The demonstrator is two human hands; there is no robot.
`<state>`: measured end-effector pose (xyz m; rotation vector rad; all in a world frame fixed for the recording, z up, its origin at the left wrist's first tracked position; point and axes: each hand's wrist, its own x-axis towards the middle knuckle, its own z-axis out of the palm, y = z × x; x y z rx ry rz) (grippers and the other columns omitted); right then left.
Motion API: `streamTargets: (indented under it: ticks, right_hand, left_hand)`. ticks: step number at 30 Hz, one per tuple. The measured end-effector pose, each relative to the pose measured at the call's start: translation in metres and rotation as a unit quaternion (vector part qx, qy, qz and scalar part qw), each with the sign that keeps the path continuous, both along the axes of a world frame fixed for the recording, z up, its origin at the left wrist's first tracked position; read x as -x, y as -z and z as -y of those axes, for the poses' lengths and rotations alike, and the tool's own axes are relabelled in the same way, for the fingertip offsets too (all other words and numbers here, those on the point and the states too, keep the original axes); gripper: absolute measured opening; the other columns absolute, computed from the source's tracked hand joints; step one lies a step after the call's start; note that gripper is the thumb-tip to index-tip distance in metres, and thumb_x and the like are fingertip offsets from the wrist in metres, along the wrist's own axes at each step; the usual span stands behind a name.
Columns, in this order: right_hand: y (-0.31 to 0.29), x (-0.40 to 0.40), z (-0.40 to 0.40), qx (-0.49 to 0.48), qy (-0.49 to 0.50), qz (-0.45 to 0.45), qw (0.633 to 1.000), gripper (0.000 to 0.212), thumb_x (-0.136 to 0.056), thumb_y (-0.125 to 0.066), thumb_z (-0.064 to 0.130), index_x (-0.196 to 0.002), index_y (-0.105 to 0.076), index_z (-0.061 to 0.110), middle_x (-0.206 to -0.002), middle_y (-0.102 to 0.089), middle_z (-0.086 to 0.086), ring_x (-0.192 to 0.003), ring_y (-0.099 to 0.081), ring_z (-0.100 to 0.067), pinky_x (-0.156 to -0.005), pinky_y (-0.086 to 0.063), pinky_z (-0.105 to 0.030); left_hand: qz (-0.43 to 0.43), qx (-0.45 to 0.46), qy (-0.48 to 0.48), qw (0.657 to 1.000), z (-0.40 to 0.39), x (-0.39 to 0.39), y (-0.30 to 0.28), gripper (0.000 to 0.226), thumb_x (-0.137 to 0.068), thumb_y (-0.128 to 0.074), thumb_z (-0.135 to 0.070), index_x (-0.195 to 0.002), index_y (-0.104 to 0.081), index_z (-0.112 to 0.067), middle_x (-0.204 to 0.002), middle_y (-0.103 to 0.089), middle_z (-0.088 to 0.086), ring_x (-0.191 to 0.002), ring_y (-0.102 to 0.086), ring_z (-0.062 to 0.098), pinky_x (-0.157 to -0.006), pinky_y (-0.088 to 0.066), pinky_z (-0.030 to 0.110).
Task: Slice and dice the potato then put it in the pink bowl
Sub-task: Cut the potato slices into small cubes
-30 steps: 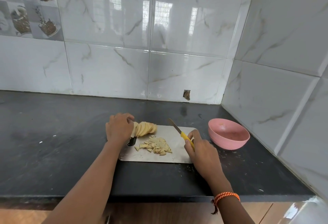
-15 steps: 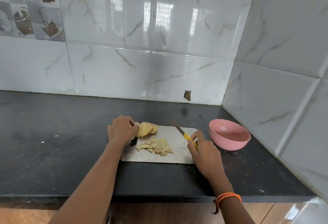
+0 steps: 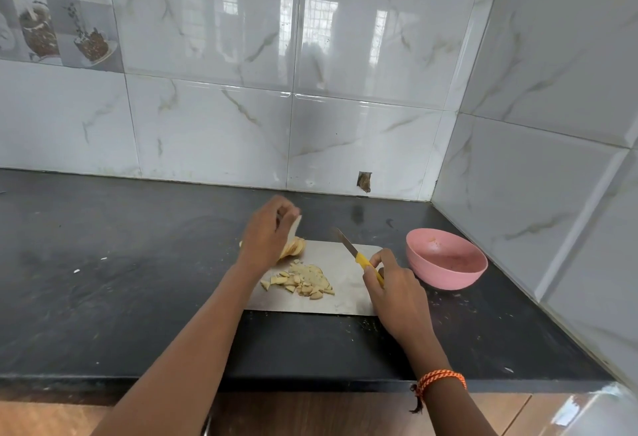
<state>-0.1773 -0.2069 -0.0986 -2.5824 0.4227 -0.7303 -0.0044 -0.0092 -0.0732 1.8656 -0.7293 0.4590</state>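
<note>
My left hand (image 3: pixel 267 233) is up at the far left corner of the board (image 3: pixel 345 301), fingers curled round a few potato slices (image 3: pixel 296 228) that I pinch and lift on edge; they look blurred. The rest of the slices (image 3: pixel 297 247) lean in a fanned row just under that hand, at the board's far edge. My right hand (image 3: pixel 393 289) sits at the board's right side, fingers wrapped round the yellow handle of the knife (image 3: pixel 357 254). Its blade points away from me and a little left, tilted up over the board, touching no potato that I can see. Between my two hands, near the middle of the board, lies a small heap of dice (image 3: pixel 302 280), pale yellow and uneven, spread flat on the steel. The pink bowl (image 3: pixel 445 263) stands on the counter (image 3: pixel 103 280) just right of the board, close beside my right hand and apart from it. It holds no potato; I see only a few specks on its inner wall. The counter is black and scattered with crumbs near the board's near edge. An orange thread band (image 3: pixel 440 380) circles my right wrist. White marbled tiles (image 3: pixel 345 125) rise behind and to the right
</note>
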Motion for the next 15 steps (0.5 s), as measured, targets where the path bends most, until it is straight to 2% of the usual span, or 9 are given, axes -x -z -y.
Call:
streamTargets:
  ticks: [2,6,8,10,11,13,15]
  right_hand:
    - [0.0,-0.001,0.0,-0.004,0.005,0.005,1.0,0.007,-0.106,-0.045,0.039,-0.107,-0.045,0.033,-0.07,-0.06,0.005,-0.061,-0.057,-0.015,-0.056,-0.052,-0.037]
    - [-0.001,0.001,0.002,-0.022,0.03,0.038,0.999,0.007,-0.104,-0.043,0.037,-0.101,-0.045,0.032,-0.069,-0.06,0.004,-0.064,-0.057,-0.014,-0.059,-0.052,-0.04]
    - [-0.003,0.003,0.003,-0.03,0.045,0.052,0.997,0.008,-0.103,-0.045,0.035,-0.097,-0.046,0.03,-0.069,-0.059,0.003,-0.063,-0.056,-0.014,-0.059,-0.049,-0.039]
    - [-0.004,0.005,0.003,-0.036,0.054,0.061,0.996,0.008,-0.103,-0.046,0.034,-0.098,-0.048,0.029,-0.07,-0.058,0.003,-0.064,-0.056,-0.014,-0.059,-0.047,-0.036]
    - [-0.005,0.006,0.003,-0.037,0.056,0.063,0.996,0.007,-0.103,-0.046,0.034,-0.099,-0.048,0.028,-0.07,-0.058,0.004,-0.064,-0.056,-0.013,-0.058,-0.046,-0.036]
    - [-0.005,0.005,0.003,-0.039,0.056,0.068,0.995,0.007,-0.103,-0.047,0.033,-0.1,-0.049,0.028,-0.071,-0.059,0.003,-0.064,-0.056,-0.013,-0.059,-0.047,-0.035]
    - [-0.004,0.004,0.004,-0.033,0.054,0.071,0.995,0.005,-0.103,-0.047,0.033,-0.102,-0.049,0.029,-0.071,-0.059,0.003,-0.065,-0.057,-0.014,-0.06,-0.049,-0.038]
  left_hand:
    - [-0.003,0.0,0.031,1.0,0.017,0.009,0.001,0.012,-0.104,-0.066,-0.035,-0.093,-0.065,-0.03,-0.082,-0.065,-0.014,-0.076,-0.06,0.0,-0.065,-0.045,0.017]
    - [-0.061,0.014,0.04,0.997,0.047,0.014,0.002,0.015,-0.095,-0.076,-0.039,-0.082,-0.072,-0.033,-0.073,-0.069,-0.013,-0.067,-0.061,0.002,-0.064,-0.054,0.029]
    - [-0.043,-0.076,-0.004,0.996,0.056,0.013,0.005,0.016,-0.099,-0.068,-0.039,-0.085,-0.073,-0.034,-0.074,-0.07,-0.015,-0.076,-0.065,0.005,-0.074,-0.056,0.034]
    - [0.017,-0.177,-0.069,0.982,0.058,0.011,0.012,0.019,-0.104,-0.058,-0.031,-0.093,-0.074,-0.033,-0.08,-0.069,-0.015,-0.093,-0.063,0.014,-0.083,-0.051,0.039]
    - [0.031,-0.195,-0.086,0.976,0.056,0.009,0.014,0.022,-0.104,-0.056,-0.027,-0.096,-0.075,-0.033,-0.082,-0.068,-0.016,-0.1,-0.059,0.016,-0.085,-0.047,0.039]
    - [0.024,-0.204,-0.063,0.977,0.05,0.005,0.015,0.021,-0.104,-0.057,-0.027,-0.099,-0.076,-0.034,-0.088,-0.068,-0.02,-0.106,-0.054,0.014,-0.088,-0.044,0.037]
    - [0.021,-0.219,0.004,0.976,0.044,0.002,0.016,0.014,-0.101,-0.064,-0.033,-0.097,-0.077,-0.037,-0.096,-0.071,-0.025,-0.109,-0.052,0.011,-0.092,-0.046,0.038]
